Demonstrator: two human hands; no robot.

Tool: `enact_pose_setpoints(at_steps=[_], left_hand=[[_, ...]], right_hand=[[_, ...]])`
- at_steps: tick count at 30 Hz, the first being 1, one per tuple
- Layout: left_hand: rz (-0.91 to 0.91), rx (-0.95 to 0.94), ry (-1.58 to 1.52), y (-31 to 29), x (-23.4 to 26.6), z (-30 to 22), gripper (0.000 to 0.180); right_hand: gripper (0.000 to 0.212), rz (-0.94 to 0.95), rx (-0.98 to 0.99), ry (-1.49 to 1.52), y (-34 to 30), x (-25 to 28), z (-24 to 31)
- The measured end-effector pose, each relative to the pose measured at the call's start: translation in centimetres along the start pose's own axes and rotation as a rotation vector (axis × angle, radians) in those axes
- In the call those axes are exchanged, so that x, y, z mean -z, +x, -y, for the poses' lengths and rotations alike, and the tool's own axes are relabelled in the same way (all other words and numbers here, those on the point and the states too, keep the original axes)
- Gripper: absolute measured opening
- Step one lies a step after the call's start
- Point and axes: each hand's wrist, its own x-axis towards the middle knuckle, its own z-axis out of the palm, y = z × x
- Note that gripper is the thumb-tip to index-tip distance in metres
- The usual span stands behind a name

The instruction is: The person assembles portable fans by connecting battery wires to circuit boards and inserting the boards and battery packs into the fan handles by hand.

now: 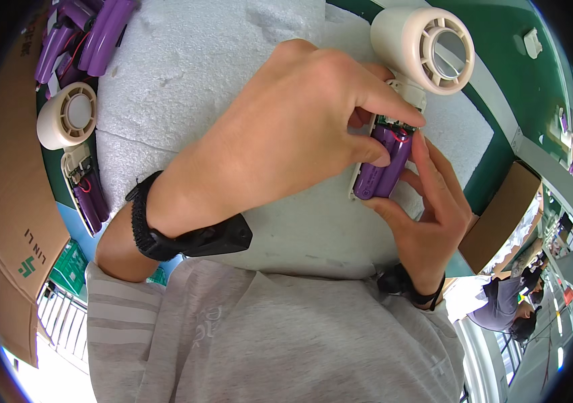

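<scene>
A cream handheld fan lies on white foam at the upper right, its round head (427,50) pointing away from me. Its handle is uncovered, showing a purple battery pack (380,164) and a small circuit board (402,123) with a red wire. My left hand (320,114) reaches across and is closed on the handle, thumb on the batteries and index finger over the board. From the right, my right hand (434,201) grips the same handle, thumb at the lower end of the batteries and fingers along their right side. Some left fingertips are hidden.
A second fan (65,119) with exposed purple batteries (89,201) stands at the left. Beyond it is a heap of purple battery packs (85,37). White foam (185,67) covers the green bench. Cardboard boxes (4,188) flank me; another person (504,305) is far right.
</scene>
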Motion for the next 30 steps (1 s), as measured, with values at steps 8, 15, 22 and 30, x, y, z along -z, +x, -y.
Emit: enact_pose_setpoints(at_steps=[8,15,22,30], left_hand=[[-0.055,-0.042,-0.058,-0.1,-0.3,0.6,0.043],[0.033,0.007,-0.061,-0.1,0.2,-0.3,0.044],[0.065,0.006,-0.085,-0.1,0.4,-0.1,0.044],[-0.123,-0.141,-0.105,0.1,-0.5,0.0,0.05]], right_hand=[[0.074,0.067,-0.021,0.069,1.0,0.4,0.5],[0.074,0.126,0.185,-0.177,0.9,1.0,0.4],[0.074,0.067,0.237,-0.343,0.5,0.1,1.0],[0.063,-0.289,0.046,-0.599,5.9,2.5,-0.2]])
